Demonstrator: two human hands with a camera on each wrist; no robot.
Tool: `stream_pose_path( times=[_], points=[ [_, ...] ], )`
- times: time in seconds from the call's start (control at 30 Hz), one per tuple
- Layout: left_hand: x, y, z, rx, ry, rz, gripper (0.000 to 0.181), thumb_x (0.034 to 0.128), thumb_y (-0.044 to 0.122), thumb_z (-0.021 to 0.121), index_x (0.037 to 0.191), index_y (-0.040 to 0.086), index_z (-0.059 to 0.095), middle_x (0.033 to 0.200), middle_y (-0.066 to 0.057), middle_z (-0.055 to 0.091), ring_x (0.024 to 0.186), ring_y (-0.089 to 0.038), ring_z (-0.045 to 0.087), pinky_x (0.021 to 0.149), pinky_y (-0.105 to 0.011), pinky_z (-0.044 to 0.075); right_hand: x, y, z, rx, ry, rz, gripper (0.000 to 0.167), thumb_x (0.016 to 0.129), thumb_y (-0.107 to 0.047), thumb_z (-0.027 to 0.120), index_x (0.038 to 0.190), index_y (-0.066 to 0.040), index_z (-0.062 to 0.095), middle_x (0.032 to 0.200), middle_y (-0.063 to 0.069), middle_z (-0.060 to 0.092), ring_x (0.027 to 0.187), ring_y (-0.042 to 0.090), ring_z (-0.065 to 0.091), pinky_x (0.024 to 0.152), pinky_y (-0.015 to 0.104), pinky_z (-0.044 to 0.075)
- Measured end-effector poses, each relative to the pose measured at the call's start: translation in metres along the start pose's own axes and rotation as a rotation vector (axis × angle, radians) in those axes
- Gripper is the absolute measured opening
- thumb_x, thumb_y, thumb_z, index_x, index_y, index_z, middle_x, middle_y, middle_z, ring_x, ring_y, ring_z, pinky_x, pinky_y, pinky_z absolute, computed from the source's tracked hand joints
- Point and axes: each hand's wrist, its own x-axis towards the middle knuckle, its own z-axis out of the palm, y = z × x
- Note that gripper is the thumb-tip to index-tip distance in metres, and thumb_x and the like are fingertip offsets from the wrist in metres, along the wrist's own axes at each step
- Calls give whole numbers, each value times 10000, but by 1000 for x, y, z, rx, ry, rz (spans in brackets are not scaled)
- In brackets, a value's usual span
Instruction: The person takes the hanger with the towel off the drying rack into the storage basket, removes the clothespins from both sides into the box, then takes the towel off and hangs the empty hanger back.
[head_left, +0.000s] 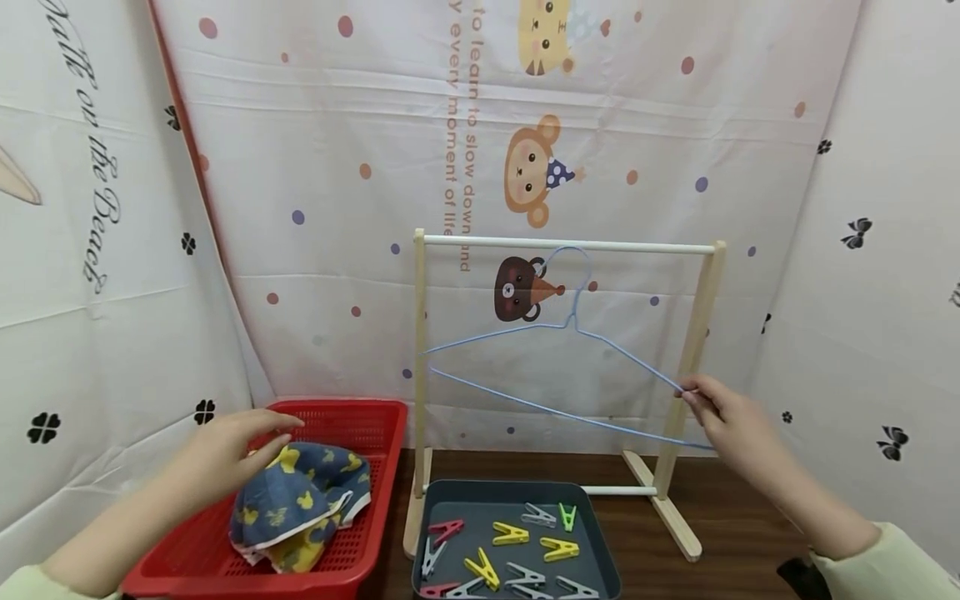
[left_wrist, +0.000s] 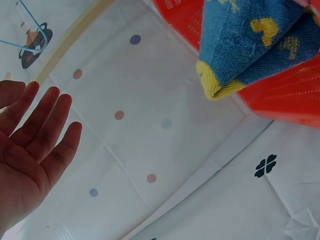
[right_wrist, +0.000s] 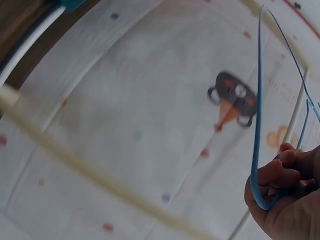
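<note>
At the right of the head view, my right hand (head_left: 731,425) pinches the right end of a blue wire clothes hanger (head_left: 517,406). The right wrist view shows the fingers curled round the hanger (right_wrist: 257,125) near its bend. The hook overlaps the white top bar of a small wooden drying rack (head_left: 701,321); whether it rests on the bar I cannot tell. Over a red plastic basket (head_left: 390,467) hovers my left hand (head_left: 232,450), its fingers extended and holding nothing. Beneath it, a bunched blue cloth (head_left: 300,500) with yellow ducks and white edging lies in the basket.
A dark grey tray (head_left: 517,492) in front of the rack holds several clothespins (head_left: 512,533) in yellow, red, green and grey. Rack feet (head_left: 675,521) stand on the brown wooden table (head_left: 735,508). Printed curtains (head_left: 315,167) enclose the back and sides.
</note>
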Motion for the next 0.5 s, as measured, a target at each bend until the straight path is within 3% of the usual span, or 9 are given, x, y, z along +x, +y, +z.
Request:
stream_pose_path(
  times=[0.1, 0.2, 0.33, 0.43, 0.5],
  points=[
    [-4, -1, 2, -15, -33, -16, 201, 875, 139, 786, 1075, 130, 778, 1022, -37, 787, 903, -237, 739, 754, -439, 635, 4, 11, -11, -60, 15, -6, 93, 972, 62, 581, 1012, 29, 659, 702, 125, 617, 540, -1, 303, 467, 236, 292],
    [-4, 0, 6, -7, -53, -10, 190, 884, 158, 778, 1074, 161, 778, 1026, -4, 785, 911, -223, 738, 772, -431, 634, 12, 21, -23, -119, 45, -25, 94, 949, 86, 585, 1013, 57, 649, 826, 271, 702, 570, 3, 355, 474, 243, 307],
    [-2, 2, 12, 3, -65, 12, 175, 888, 177, 776, 1061, 198, 778, 1014, 52, 778, 916, -198, 731, 788, -415, 631, 21, 35, -39, -169, 67, -20, 93, 955, 88, 569, 1022, 83, 633, 915, 332, 710, 580, 25, 395, 471, 249, 315],
    [-2, 4, 15, -10, -80, 14, 169, 887, 186, 778, 1056, 203, 778, 1013, 61, 776, 927, -197, 729, 801, -424, 631, 26, 44, -52, -186, 15, 37, 130, 1006, 45, 512, 1080, 99, 604, 1014, 388, 682, 589, 112, 453, 472, 255, 305],
    [-1, 4, 16, -17, -88, 10, 169, 885, 184, 779, 1053, 204, 779, 1015, 60, 777, 930, -196, 730, 804, -426, 633, 30, 50, -59, -196, -3, 59, 147, 1016, 34, 494, 1095, 103, 597, 1048, 399, 672, 608, 236, 540, 490, 252, 313]
  ],
)
